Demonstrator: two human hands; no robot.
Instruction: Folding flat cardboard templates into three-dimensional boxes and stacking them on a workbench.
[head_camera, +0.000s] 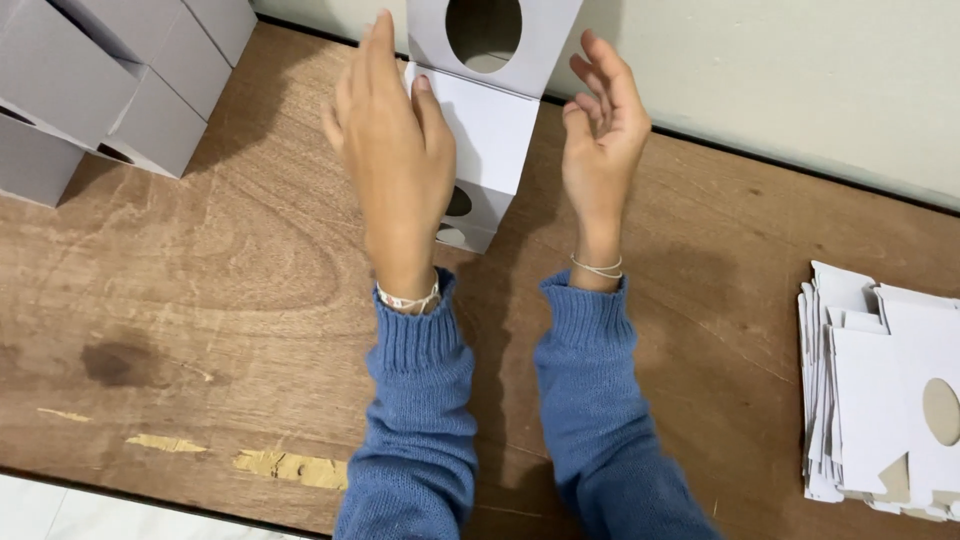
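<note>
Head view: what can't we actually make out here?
- White carton stack: its top runs off the upper edge; the left hand covers its left side.
- Left hand grip: only the thumb shows against the carton, the other fingers' contact is hidden.
- Right hand: open beside the stack; whether it touches is unclear.
- Pile of flat carton blanks: cut by the right edge.
- Grey boxes: cut by the top-left corner.

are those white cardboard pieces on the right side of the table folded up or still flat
Flat. The cardboard blanks lie stacked on the table, layered edges visible and one oval cutout on top, unlike the folded-up box between the hands.
</note>
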